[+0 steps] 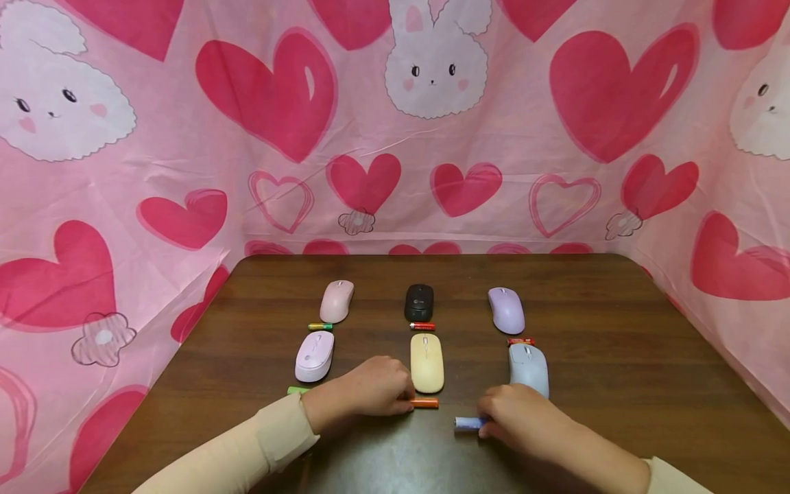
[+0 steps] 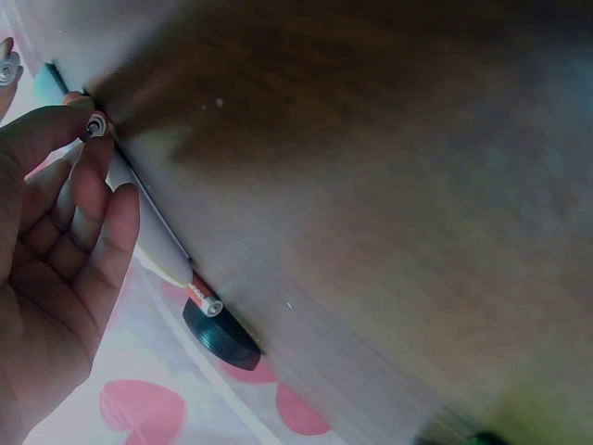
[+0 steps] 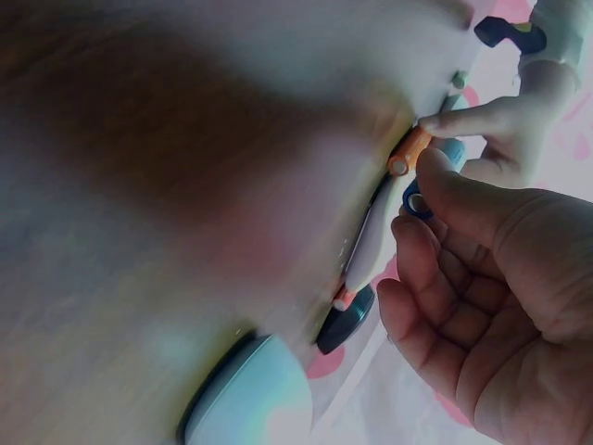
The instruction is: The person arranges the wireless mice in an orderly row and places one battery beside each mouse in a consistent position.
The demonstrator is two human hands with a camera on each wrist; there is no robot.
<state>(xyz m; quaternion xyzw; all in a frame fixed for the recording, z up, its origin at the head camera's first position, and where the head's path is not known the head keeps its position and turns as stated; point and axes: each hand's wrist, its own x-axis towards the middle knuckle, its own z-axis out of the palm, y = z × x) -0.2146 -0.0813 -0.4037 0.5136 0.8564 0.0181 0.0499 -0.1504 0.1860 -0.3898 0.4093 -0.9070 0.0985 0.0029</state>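
My left hand [image 1: 379,386] pinches the left end of an orange battery [image 1: 426,403] at the table, just in front of the yellow mouse [image 1: 427,363]. The left wrist view shows that battery's round end [image 2: 95,124] between thumb and finger. In my right hand [image 1: 520,416] a blue battery [image 1: 468,424] is pinched by thumb and fingertips, its left end sticking out. The right wrist view shows the blue battery's end [image 3: 417,201] above the tabletop. Behind the right hand lies a grey-blue mouse [image 1: 529,367], partly hidden by it.
A pale pink mouse [image 1: 315,357] lies left, with a mostly hidden green battery [image 1: 297,390] before it. In the back row are pink [image 1: 337,302], black [image 1: 419,302] and purple [image 1: 507,311] mice, each with a battery in front. Pink heart-patterned cloth [image 1: 370,137] surrounds the brown table [image 1: 592,302].
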